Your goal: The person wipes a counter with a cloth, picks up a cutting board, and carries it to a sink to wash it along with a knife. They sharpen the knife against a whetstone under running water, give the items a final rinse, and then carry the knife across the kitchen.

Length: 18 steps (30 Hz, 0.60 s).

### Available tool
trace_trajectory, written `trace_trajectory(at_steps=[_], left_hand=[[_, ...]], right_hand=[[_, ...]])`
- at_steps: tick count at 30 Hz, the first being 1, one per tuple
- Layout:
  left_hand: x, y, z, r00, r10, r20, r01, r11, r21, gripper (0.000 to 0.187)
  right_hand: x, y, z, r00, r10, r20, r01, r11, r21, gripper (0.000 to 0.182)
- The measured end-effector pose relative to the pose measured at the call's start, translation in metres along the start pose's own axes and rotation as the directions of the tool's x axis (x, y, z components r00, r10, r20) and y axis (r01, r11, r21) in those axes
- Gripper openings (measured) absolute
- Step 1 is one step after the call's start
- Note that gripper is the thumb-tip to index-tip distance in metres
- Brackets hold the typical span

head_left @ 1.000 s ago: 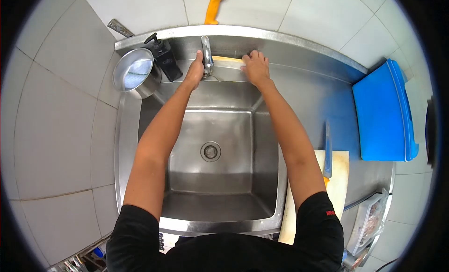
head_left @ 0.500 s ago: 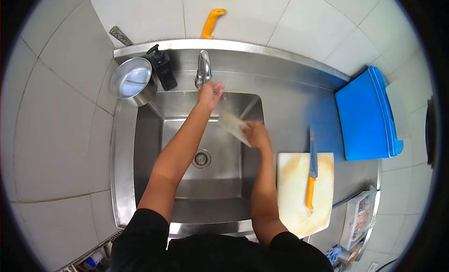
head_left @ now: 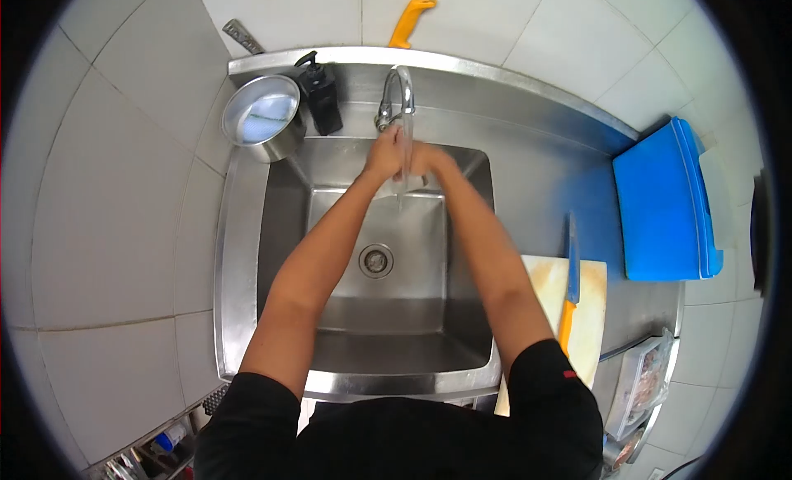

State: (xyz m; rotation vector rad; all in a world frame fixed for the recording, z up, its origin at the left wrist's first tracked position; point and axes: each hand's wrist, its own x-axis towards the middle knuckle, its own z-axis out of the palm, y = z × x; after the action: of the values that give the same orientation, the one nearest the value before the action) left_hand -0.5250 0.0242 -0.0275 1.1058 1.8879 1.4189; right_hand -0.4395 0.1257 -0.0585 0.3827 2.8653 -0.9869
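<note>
Water runs from the chrome faucet (head_left: 404,80) in a thin stream between my hands, over the back of the steel sink (head_left: 392,294). My left hand (head_left: 382,156) is just below the faucet base, its fingers bent in toward the stream and partly hidden. Close on the other side, my right hand (head_left: 426,159) is blurred, its wrist bent inward. A pale, flat piece (head_left: 388,188) shows in part beneath the hands; my right hand has hold of it, and I cannot tell what it is.
On the right, an orange-handled knife (head_left: 572,269) lies across a white cutting board (head_left: 546,274). Farther right stands a blue cooler box (head_left: 660,208). At the back left are a steel pot (head_left: 285,137) and a black pump bottle (head_left: 320,100). Another orange handle (head_left: 410,22) stands behind the ledge.
My right hand has moved in from the right side of the sink with the pale piece, up beside my left hand. A water stream now shows clearly. The view has shifted slightly.
</note>
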Motion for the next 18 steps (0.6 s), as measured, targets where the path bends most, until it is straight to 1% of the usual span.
trace_trajectory(at_steps=[1,2,3,4,6,7,8,9,10,11,12,13,14,15,16,17,18], left_hand=[[0.002,-0.018,-0.013,0.996,-0.021,0.083,0.018,0.999,0.035,0.04],[-0.003,-0.036,-0.022,0.985,-0.048,0.164,0.038,0.997,0.067,0.045],[-0.013,-0.046,-0.027,0.96,-0.115,0.256,0.148,0.982,-0.113,0.061],[-0.024,-0.052,-0.031,0.959,-0.124,0.254,0.157,0.981,-0.114,0.061],[-0.042,-0.062,-0.035,0.94,-0.083,0.331,0.094,0.995,-0.017,0.069],[-0.045,-0.065,-0.034,0.946,-0.114,0.302,0.141,0.988,-0.067,0.069],[-0.048,-0.068,-0.031,0.947,-0.106,0.302,0.133,0.989,-0.07,0.069],[-0.051,-0.07,-0.027,0.945,-0.172,0.278,0.219,0.965,-0.147,0.068],[-0.055,-0.069,-0.023,0.935,-0.239,0.261,0.3,0.927,-0.227,0.068],[-0.058,-0.063,-0.021,0.884,-0.345,0.315,0.434,0.857,-0.28,0.063],[-0.062,-0.066,-0.016,0.886,-0.337,0.318,0.428,0.858,-0.284,0.063],[-0.065,-0.073,-0.01,0.874,-0.339,0.348,0.465,0.79,-0.399,0.06],[-0.07,-0.077,-0.006,0.861,-0.338,0.379,0.499,0.706,-0.503,0.057],[-0.083,-0.053,-0.013,0.836,-0.393,0.384,0.547,0.662,-0.513,0.051],[-0.088,-0.065,-0.007,0.834,-0.393,0.387,0.549,0.662,-0.511,0.051],[-0.092,-0.079,0.0,0.829,-0.354,0.432,0.556,0.595,-0.58,0.05],[-0.093,-0.089,0.005,0.827,-0.307,0.471,0.561,0.523,-0.642,0.049]], right_hand=[[0.002,-0.01,-0.008,1.0,-0.001,0.007,0.001,1.0,0.015,0.031],[-0.002,-0.029,-0.024,0.992,-0.01,0.123,0.007,1.0,0.027,0.032],[-0.001,-0.041,-0.036,0.971,-0.022,0.238,0.015,0.999,0.03,0.033],[0.005,-0.043,-0.038,0.969,-0.024,0.246,0.015,0.999,0.035,0.033],[0.015,-0.047,-0.045,0.921,0.225,0.319,-0.229,0.973,-0.025,0.04],[0.014,-0.05,-0.049,0.953,0.184,0.24,-0.183,0.983,-0.026,0.048],[0.014,-0.051,-0.048,0.954,0.186,0.234,-0.184,0.982,-0.033,0.048],[0.016,-0.043,-0.041,0.986,0.128,0.104,-0.13,0.991,0.012,0.049],[0.019,-0.032,-0.031,0.997,0.071,-0.028,-0.07,0.996,0.047,0.051],[0.02,-0.026,-0.008,0.956,0.097,-0.278,-0.102,0.995,-0.002,0.046],[0.016,-0.037,0.001,0.954,0.098,-0.282,-0.105,0.994,-0.009,0.046],[0.012,-0.048,0.01,0.904,0.246,-0.349,-0.263,0.965,-0.003,0.04],[0.006,-0.057,0.018,0.827,0.383,-0.412,-0.413,0.911,0.018,0.035],[-0.004,-0.066,0.022,0.824,0.387,-0.413,-0.417,0.909,0.02,0.035],[-0.013,-0.075,0.025,0.886,0.339,-0.316,-0.42,0.876,-0.238,0.033],[-0.022,-0.086,0.029,0.928,0.313,-0.201,-0.371,0.795,-0.48,0.031],[-0.027,-0.081,0.044,0.928,0.314,-0.203,-0.374,0.793,-0.481,0.031]])
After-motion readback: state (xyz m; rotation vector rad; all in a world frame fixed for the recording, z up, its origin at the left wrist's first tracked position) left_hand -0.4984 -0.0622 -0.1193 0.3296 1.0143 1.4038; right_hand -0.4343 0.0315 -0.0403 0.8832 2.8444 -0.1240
